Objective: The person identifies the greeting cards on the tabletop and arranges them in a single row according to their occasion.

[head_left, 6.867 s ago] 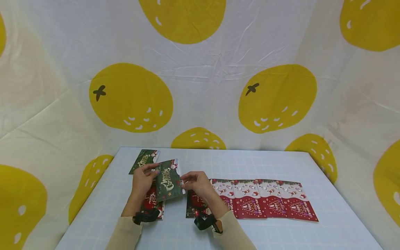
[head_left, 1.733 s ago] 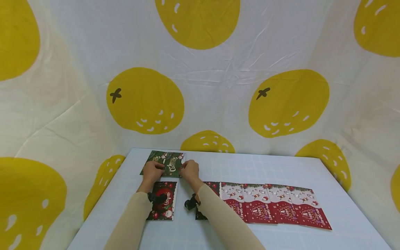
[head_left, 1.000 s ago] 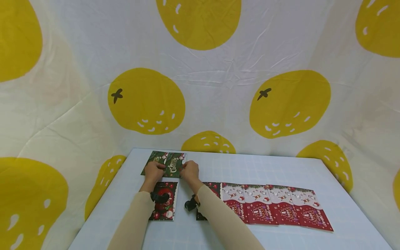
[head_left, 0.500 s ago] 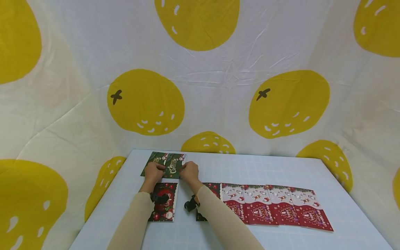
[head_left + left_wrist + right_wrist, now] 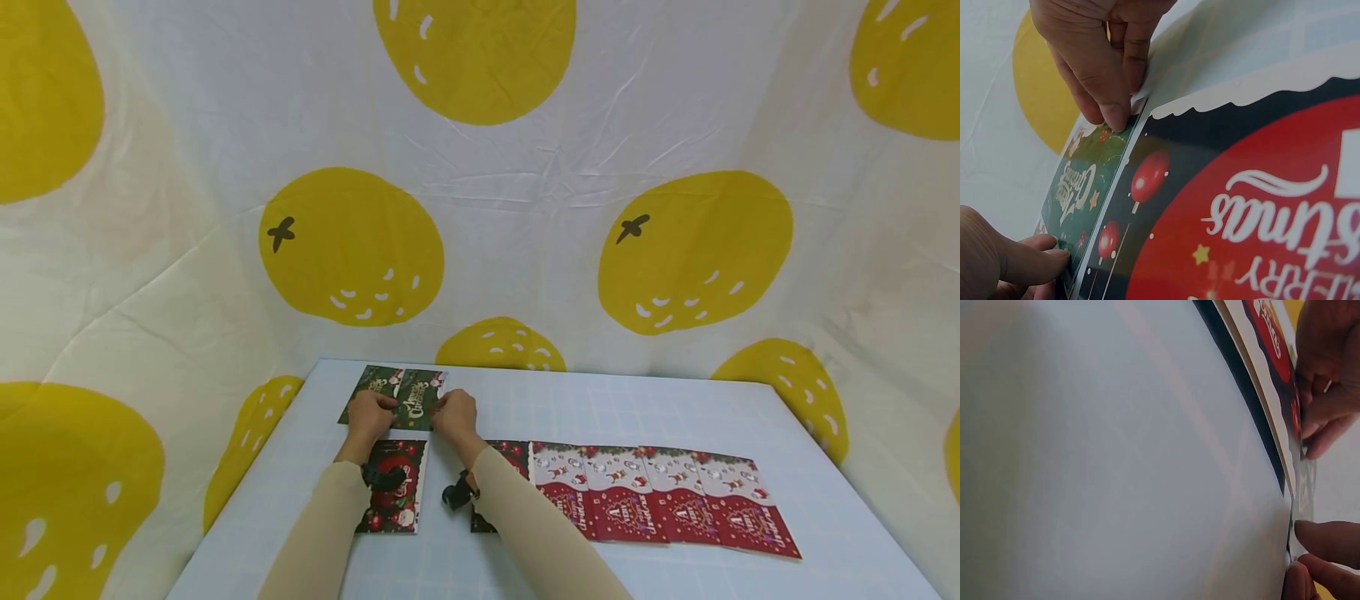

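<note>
A green Christmas card (image 5: 416, 398) lies near the back left of the table, its lettering also showing in the left wrist view. My left hand (image 5: 369, 417) pinches it by the near left edge with thumb and fingers. At its right edge, my right hand (image 5: 456, 417) pinches the near corner between thumb and fingertips, as the right wrist view shows. Directly left of this card is a second green card (image 5: 366, 385), partly hidden by my left hand. Below my left wrist lies a black-and-red Christmas card (image 5: 405, 500).
Another black-and-red card (image 5: 513, 454) lies partly under my right forearm. From it, several red-and-white Christmas cards (image 5: 626, 508) stretch rightward in an overlapping row. The pale table (image 5: 600, 408) ends against a hanging cloth (image 5: 517, 250) printed with yellow fruit.
Both hands have carried the green card from mid-air, tilted over the black-and-red card, back onto the table beside the other green one. Over the last second the hands barely move.
</note>
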### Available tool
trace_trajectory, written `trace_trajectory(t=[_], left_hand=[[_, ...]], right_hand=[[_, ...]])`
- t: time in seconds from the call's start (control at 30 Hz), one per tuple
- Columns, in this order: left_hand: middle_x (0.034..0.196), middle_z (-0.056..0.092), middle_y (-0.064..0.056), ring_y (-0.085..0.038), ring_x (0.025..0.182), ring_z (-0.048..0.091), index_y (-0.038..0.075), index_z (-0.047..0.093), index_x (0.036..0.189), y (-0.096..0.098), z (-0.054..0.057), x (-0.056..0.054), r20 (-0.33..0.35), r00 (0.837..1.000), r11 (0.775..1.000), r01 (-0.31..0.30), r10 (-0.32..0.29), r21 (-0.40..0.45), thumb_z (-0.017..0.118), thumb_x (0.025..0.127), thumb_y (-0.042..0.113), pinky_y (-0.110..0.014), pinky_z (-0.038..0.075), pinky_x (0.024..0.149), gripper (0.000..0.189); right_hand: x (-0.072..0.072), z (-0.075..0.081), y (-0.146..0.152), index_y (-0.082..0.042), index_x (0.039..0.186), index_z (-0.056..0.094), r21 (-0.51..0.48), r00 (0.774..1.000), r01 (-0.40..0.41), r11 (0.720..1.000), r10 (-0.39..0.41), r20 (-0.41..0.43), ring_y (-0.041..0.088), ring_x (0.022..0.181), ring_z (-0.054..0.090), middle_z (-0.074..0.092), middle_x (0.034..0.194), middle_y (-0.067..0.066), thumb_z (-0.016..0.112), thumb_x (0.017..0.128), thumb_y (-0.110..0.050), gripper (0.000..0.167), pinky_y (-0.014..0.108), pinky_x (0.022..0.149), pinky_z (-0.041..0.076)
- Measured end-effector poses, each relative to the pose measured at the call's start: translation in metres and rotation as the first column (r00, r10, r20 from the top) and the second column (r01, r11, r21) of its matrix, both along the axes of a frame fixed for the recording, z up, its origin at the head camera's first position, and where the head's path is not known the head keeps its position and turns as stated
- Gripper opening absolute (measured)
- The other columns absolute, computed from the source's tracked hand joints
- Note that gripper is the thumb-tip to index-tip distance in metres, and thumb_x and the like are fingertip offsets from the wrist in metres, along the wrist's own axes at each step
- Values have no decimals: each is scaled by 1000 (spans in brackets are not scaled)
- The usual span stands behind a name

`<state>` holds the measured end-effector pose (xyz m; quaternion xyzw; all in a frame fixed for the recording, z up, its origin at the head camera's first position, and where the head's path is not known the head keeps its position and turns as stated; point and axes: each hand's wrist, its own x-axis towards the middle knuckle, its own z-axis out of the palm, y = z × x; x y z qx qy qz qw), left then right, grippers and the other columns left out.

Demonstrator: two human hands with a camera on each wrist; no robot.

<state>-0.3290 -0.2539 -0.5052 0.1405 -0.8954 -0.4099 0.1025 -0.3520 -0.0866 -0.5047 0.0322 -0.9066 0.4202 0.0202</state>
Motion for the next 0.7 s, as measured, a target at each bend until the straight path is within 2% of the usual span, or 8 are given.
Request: trace_trajectory(t=[0.33,0.7], left_hand=[[116,70,-30,-49,118,59,-7,78,106,-2,-3,0,18,1000,1000,3,-3,-8,70,85,-10,-59,52,96,23],[115,70,-30,-48,115,62,-9,76,107,0,-3,-2,27,999,1000,20,-19,-13,68,85,-10,-58,53,94,24]], right_hand=[[1,-3,-1,5,99,79,-17,1000,-5,1000,5,4,26,92,66,74,97,13,82,80,-1,20,40,86,59],[4,-3,0,6,96,78,-36,999,2,999,-3,-36,27,89,67,73,95,14,78,80,3,16,41,83,59]])
